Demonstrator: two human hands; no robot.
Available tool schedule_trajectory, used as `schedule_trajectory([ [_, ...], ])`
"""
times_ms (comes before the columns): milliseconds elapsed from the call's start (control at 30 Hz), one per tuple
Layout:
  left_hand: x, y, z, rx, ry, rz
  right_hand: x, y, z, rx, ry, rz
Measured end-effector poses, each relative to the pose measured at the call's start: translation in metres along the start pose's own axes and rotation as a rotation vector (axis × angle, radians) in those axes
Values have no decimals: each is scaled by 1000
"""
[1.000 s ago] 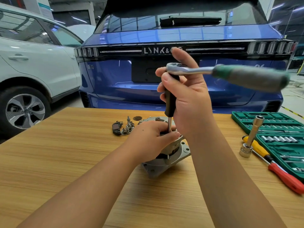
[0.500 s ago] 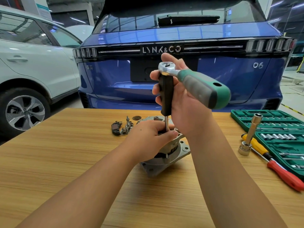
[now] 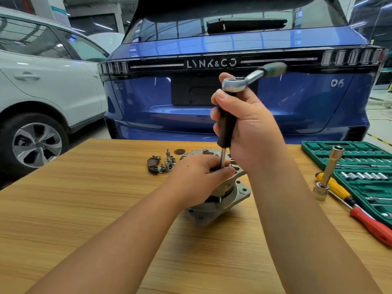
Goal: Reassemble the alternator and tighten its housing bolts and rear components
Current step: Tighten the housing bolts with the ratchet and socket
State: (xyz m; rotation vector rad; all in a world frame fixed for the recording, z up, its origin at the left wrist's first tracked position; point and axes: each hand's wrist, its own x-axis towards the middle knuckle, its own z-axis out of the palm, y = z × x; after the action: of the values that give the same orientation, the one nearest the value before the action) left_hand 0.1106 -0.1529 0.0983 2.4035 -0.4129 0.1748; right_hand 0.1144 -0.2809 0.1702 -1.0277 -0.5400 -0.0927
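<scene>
alternator (image 3: 220, 200) under both hands | driver (image 3: 226, 124) stood vertical on it | right hand (image 3: 248, 124) gripped driver | left hand (image 3: 199, 177) gripped alternator

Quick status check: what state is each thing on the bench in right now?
alternator: upright on table, left hand steadying it
ratchet: atop vertical extension, handle blurred
extension: right hand grips it
socket case: open
screwdrivers: lying flat
loose rear parts: off, behind alternator

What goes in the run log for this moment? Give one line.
step: tightening housing bolt | left hand: grips alternator | right hand: grips driver under ratchet | table
</scene>
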Motion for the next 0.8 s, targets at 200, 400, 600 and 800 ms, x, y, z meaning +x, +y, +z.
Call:
schedule_trajectory([
  [200, 0, -3, -1, -35, 3, 31, -2, 11, 4, -163, -102, -306],
  [400, -2, 0, -2, -47, 13, 30, 1, 5, 1, 17, -104, -131],
  [600, -2, 1, -2, -35, 6, 13, 4, 0, 3, 23, -111, -29],
  [800, -2, 1, -2, -21, 3, 2, 1, 2, 3, 122, -58, -8],
])
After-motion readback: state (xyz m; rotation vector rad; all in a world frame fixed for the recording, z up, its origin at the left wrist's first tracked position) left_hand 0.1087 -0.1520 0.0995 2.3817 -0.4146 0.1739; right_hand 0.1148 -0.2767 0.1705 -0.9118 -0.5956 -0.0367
